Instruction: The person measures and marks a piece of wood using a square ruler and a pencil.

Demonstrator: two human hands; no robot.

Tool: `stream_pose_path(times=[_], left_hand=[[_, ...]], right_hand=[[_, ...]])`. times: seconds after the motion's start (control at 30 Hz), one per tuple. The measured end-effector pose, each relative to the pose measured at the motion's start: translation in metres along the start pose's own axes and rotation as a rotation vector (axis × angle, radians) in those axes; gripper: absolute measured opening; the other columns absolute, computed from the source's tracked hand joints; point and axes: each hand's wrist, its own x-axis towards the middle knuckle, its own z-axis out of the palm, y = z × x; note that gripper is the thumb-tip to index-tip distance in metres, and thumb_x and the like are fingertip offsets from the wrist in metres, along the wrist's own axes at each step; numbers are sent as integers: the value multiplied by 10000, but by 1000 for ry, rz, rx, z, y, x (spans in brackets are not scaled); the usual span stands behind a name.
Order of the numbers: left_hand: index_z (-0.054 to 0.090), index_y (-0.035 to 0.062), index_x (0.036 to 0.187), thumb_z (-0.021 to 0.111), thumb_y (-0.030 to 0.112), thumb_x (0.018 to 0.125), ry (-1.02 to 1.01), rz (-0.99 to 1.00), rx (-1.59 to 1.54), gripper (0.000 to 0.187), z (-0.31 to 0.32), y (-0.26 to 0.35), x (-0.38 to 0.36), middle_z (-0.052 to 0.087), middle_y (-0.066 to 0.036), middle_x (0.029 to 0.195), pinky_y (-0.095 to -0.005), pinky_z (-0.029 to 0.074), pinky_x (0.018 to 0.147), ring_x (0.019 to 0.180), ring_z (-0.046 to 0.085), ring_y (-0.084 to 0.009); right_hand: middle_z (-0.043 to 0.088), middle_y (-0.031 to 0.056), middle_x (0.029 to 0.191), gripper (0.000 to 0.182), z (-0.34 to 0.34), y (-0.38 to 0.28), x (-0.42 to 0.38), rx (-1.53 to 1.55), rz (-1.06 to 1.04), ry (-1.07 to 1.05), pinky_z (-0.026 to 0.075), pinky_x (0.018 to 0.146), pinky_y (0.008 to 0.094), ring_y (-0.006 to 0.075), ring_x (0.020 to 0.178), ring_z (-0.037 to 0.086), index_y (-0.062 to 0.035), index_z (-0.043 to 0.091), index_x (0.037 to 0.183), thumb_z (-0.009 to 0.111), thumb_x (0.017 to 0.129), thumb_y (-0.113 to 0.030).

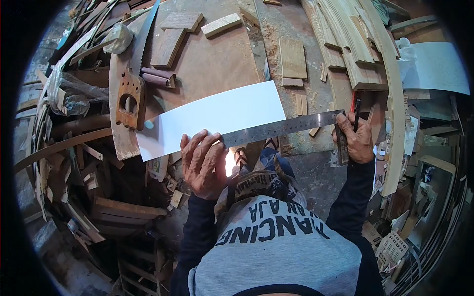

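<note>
A white sheet lies across the near edge of the wooden work surface. My left hand is on its near edge, fingers bent over the top and closed on it; the thumb is hidden. The metal blade of a try square runs from beside my left fingertips to the right, partly overlapping the sheet's near edge. My right hand is closed around the square's short stock. A dark pencil-like stick also sticks up from the right hand, with something thin and red beside it.
A handsaw lies at the left of the board. Wood blocks and a flat wood piece lie farther back among sawdust. Long planks are stacked at right. Scrap wood crowds the floor at left.
</note>
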Motion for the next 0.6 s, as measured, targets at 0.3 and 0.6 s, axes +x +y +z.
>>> stream_pose_path(times=[0.3,0.6], left_hand=[[717,79,936,766,-28,742,1,3,-9,227,-2,0,-2,725,-73,1087,-537,386,1094,1147,632,-305],[710,74,953,764,-20,744,-10,-6,-27,236,-3,-1,-2,722,-75,1085,-532,378,1100,1150,629,-300]], right_hand=[[595,6,639,321,0,1,-1,-14,-21,6,411,501,223,60,562,550,-55,608,820,614,995,-324],[594,3,629,307,1,1,1,-2,14,-1,384,497,220,50,545,517,-58,616,824,617,993,-314]])
